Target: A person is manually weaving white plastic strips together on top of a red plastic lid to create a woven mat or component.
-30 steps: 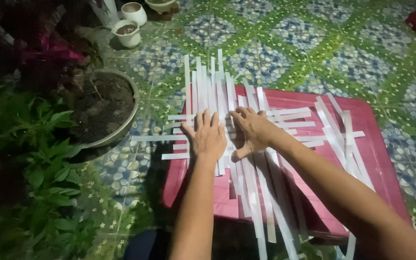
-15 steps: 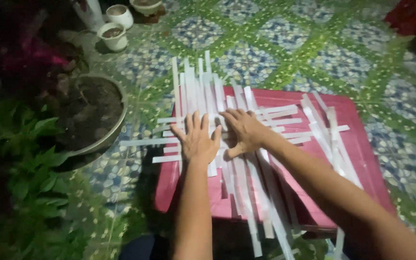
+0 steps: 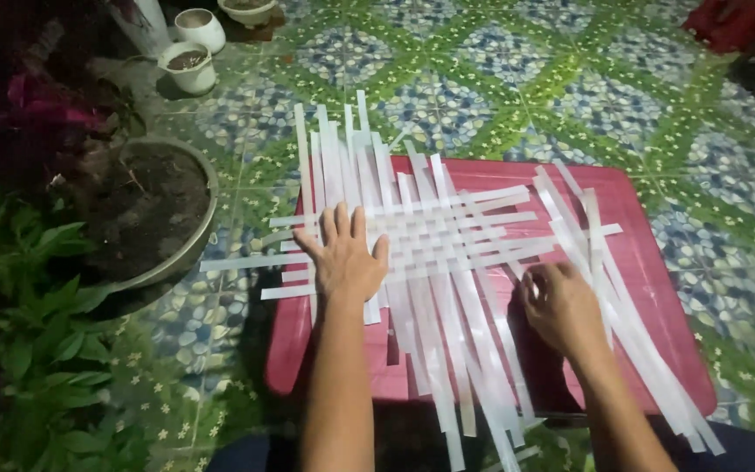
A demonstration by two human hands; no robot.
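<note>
left hand (image 3: 349, 262) lies flat, fingers spread, on thin flat white woven strips (image 3: 430, 236) over the glossy pink surface (image 3: 657, 262); right hand (image 3: 561, 306) curls, fingertips hidden among loose strips (image 3: 605, 288).

White strips (image 3: 434, 236) cross in a woven lattice over a pink-red plastic table (image 3: 648, 262), set on floor tiles (image 3: 474, 87) patterned in green diamonds and blue-grey pebbles, beside a grey pot (image 3: 190, 240) of dark soil, green leaves (image 3: 41, 350) and two white cups (image 3: 194, 48).
</note>
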